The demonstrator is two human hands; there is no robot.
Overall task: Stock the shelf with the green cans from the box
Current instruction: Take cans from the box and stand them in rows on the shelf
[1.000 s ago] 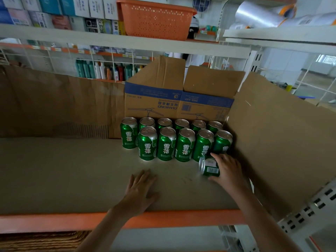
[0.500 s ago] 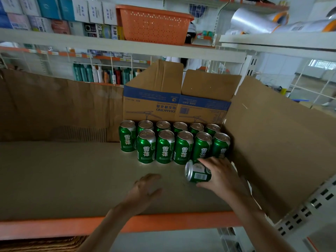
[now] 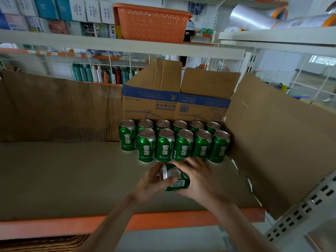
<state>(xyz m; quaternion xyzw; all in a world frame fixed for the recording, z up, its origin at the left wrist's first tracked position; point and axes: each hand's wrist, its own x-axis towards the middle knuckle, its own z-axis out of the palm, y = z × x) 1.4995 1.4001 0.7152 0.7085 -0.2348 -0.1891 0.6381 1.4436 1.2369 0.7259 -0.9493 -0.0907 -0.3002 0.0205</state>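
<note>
Cans (image 3: 164,140) stocked so far number 11, all upright on the shelf (image 3: 63,179): 6 in the back row against the box (image 3: 174,99), 5 in the front row, labels facing out. The front row stops 1 short at its left end, beside the back-row can that stands exposed there.

A 12th can (image 3: 175,180) lies tilted on its side between both hands, just in front of the front row and clear of the shelf board. The left hand (image 3: 154,182) has fingers curled around its top end; the right hand (image 3: 198,179) is wrapped over its body. It has yet to be stood upright.

Judgement: well advanced. The open slot at front left is the likely destination. Whether more cans remain in the box cannot be told.
</note>
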